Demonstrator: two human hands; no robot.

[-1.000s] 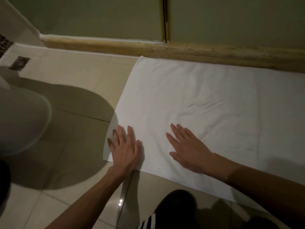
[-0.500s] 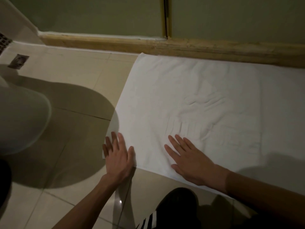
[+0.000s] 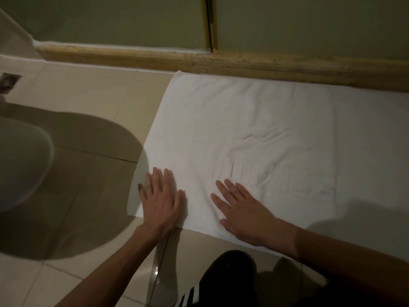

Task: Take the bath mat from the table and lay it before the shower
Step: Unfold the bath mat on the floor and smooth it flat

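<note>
A white rectangular terry bath mat point(image 3: 254, 138) lies spread flat on the beige glossy tiled floor point(image 3: 88, 173), its far edge right against the worn tan stone threshold point(image 3: 199, 60) under the frosted greenish shower doors point(image 3: 132, 18). The left hand point(image 3: 161, 202) presses palm-down on the mat's near left corner, fingers straight and close together, gripping nothing. The right hand point(image 3: 245, 211) rests flat near the front edge, fingers slightly fanned. Small creases ripple mid-mat.

Bare tiled floor point(image 3: 93, 111) open toward 9 and 10 o'clock, raised wooden sill point(image 3: 221, 63) closing off 12 o'clock along the bath mat point(image 3: 254, 120) edge, rounded white fixture point(image 3: 20, 165) blocking far 9 o'clock.
</note>
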